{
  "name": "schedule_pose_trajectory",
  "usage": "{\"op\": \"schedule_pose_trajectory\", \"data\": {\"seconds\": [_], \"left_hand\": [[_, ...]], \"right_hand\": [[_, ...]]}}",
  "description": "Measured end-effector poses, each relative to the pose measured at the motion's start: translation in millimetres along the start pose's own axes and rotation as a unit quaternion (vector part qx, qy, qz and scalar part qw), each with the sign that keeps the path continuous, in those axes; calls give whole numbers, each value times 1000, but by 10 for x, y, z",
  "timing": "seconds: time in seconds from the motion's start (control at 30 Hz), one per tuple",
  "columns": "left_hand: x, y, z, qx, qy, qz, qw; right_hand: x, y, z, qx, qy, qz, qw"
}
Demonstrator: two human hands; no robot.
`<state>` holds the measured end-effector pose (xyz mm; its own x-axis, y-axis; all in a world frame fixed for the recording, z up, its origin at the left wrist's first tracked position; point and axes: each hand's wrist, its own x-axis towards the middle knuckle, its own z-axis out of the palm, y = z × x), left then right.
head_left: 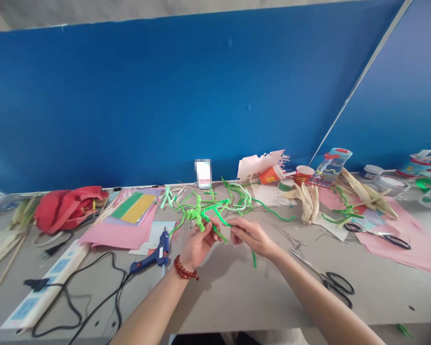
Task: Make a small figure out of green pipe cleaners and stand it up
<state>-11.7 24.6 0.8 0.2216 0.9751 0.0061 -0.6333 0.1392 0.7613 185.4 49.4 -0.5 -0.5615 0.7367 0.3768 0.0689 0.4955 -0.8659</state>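
My left hand [201, 244] is closed on a figure of twisted green pipe cleaners [197, 212], held above the middle of the table. A darker green pipe cleaner [221, 218] runs from the figure across to my right hand [249, 235], whose thumb and fingers pinch it. The tail of this strand hangs down below the right hand. Behind both hands lies a loose heap of green and white pipe cleaners [242, 196]. A small pale green pipe-cleaner shape [167, 196] rests left of the heap.
A blue glue gun [153, 256] with its cable lies left, near a white power strip [50, 287]. Scissors [330, 280] lie on the right, another pair [379, 235] beyond. Coloured paper [124, 227], a red bag [70, 208], paper cups [271, 175] and dried husks [307, 201] line the blue partition [201, 96].
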Motion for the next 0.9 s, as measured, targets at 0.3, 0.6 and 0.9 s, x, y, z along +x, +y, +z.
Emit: {"op": "schedule_pose_trajectory", "data": {"seconds": [0.3, 0.6, 0.9], "left_hand": [[-59, -30, -55, 64, -36, -22, 997], [-76, 49, -15, 30, -22, -34, 999], [-34, 91, -31, 4, 10, -55, 998]], "right_hand": [[-133, -300, 25, -177, 51, -61, 981], [-63, -370, 72, -102, -13, -26, 994], [42, -247, 222, -86, 100, -21, 991]]}}
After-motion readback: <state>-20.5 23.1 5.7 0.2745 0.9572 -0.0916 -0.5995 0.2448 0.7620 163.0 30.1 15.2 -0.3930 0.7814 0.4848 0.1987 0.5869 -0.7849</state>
